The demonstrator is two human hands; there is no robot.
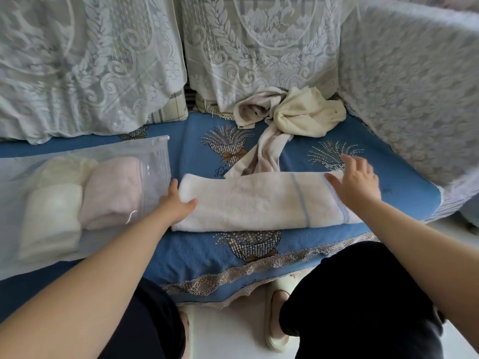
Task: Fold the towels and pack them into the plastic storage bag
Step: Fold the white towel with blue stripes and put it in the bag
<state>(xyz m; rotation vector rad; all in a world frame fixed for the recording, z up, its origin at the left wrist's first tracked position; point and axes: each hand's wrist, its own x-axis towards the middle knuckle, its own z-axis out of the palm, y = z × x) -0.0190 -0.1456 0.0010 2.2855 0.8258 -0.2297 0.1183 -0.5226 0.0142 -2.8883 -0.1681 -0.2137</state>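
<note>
A white towel (259,200) with thin blue stripes near its right end lies folded into a long strip across the blue sofa seat (207,255). My left hand (176,200) rests at its left end, thumb on the cloth, fingers at the edge. Over the striped right end my right hand (355,182) hovers, fingers spread, holding nothing. A clear plastic storage bag (153,156) lies at the left with its mouth toward the towel; inside are a folded pink towel (111,190), a white one (51,221) and a cream one (64,169).
A heap of unfolded towels, cream (305,115) and beige-white (267,149), lies at the back of the seat. Lace-covered cushions (90,60) line the back, a lace-covered armrest (414,86) rises at the right. My knees and a slippered foot (277,320) are below the seat's front edge.
</note>
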